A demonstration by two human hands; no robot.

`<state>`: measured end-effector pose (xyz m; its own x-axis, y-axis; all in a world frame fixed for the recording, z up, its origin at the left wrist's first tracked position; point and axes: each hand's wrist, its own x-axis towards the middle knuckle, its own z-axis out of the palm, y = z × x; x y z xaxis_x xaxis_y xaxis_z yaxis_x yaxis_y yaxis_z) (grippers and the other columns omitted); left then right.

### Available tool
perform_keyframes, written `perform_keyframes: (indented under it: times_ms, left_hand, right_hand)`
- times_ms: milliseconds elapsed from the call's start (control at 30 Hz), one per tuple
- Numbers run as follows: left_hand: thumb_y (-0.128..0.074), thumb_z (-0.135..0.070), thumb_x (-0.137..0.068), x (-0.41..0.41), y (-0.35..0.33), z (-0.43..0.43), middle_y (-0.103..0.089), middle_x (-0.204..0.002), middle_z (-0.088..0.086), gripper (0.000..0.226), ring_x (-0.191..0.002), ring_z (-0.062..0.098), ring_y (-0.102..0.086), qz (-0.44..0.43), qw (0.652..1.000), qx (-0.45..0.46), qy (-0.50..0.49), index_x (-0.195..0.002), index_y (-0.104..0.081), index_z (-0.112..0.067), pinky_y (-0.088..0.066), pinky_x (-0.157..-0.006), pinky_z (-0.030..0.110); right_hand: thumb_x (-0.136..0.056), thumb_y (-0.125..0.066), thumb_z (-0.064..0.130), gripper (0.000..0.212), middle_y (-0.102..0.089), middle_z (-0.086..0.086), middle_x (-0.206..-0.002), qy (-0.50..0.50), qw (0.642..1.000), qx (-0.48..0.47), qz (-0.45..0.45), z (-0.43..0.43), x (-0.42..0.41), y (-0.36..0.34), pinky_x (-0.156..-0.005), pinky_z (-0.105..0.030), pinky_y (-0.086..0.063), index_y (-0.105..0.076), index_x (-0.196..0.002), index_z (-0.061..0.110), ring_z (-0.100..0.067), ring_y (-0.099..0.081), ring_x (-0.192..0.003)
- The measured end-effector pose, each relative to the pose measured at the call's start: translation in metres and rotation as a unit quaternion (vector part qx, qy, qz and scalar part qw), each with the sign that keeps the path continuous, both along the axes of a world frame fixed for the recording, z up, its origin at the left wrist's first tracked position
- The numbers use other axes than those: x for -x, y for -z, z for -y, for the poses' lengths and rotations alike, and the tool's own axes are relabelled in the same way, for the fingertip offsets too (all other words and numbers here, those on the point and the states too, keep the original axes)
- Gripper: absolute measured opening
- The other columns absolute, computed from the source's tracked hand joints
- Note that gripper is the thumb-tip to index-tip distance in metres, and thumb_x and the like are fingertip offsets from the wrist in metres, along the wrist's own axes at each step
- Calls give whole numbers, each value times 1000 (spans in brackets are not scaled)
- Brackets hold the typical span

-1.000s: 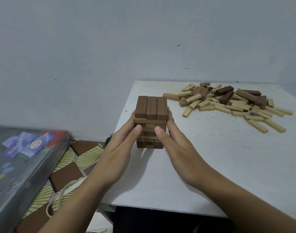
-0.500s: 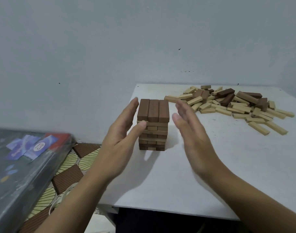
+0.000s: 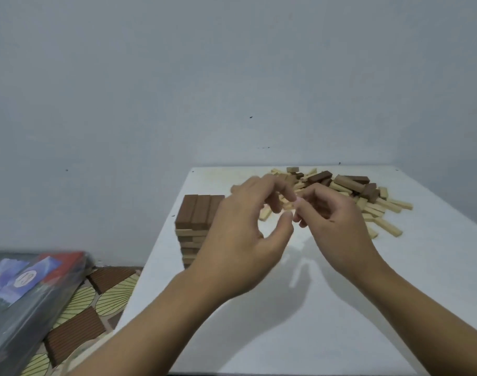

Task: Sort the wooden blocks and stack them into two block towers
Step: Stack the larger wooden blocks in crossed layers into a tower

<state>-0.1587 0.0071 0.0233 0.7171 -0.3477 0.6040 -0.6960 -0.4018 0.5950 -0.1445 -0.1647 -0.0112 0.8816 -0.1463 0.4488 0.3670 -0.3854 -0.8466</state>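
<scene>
Left hand (image 3: 240, 240) and right hand (image 3: 333, 226) hover, loosely curled, empty. A stray left wrist could knock the tower (image 3: 194, 214) beside it off the table's (image 3: 354, 321) left edge.

It looked like a home: a small white table (image 3: 340, 308) stood against a bare wall (image 3: 177, 77), with patterned floor mats (image 3: 96, 302) left.

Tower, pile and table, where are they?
Tower (image 3: 196, 213): head view, on its dark top layer.
Pile (image 3: 367, 192): head view, on a dark block near the middle.
Table (image 3: 394, 294): head view, on its bare white top.
</scene>
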Motion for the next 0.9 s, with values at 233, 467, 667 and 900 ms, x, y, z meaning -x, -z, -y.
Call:
perform_keyframes:
  times_ms: [233, 467, 667, 900]
  left_hand:
    - [-53, -21, -98, -73, 56, 77, -45, -133, 1, 40, -126, 19, -42, -164, 980, -43, -104, -138, -49, -24, -36, -96, 28]
    - [-54, -34, -98, -140, 75, 118, -47, -134, 7, 42, -129, 28, -39, -119, 951, -97, -268, -137, -49, -19, -30, -103, 41]
    - [-53, -37, -96, -181, 75, 135, -47, -138, 7, 42, -132, 30, -36, -91, 931, -171, -310, -134, -50, -23, -24, -108, 45]
    - [-52, -48, -96, -204, 83, 138, -57, -126, -2, 39, -128, 25, -40, -75, 909, -243, -330, -131, -52, -30, -21, -105, 53]
  right_hand:
    - [-97, -61, 29, 4, -65, 10, -98, 88, 958, 264, -68, 87, -51, 28, -83, -39, -48, -62, -93, 26, -17, -59, -102]
    - [-100, -53, 29, 20, -64, 6, -114, 106, 902, 414, -62, 121, -104, 24, -91, -44, -42, -65, -114, 24, -20, -51, -114]
    - [-97, -47, 21, 35, -61, 7, -124, 87, 874, 470, -87, 139, -144, 21, -97, -46, -39, -61, -129, 29, -20, -43, -125]
    - [-100, -43, 24, 44, -53, 10, -145, 43, 853, 510, -105, 148, -167, 27, -106, -49, -33, -55, -141, 33, -16, -33, -140]
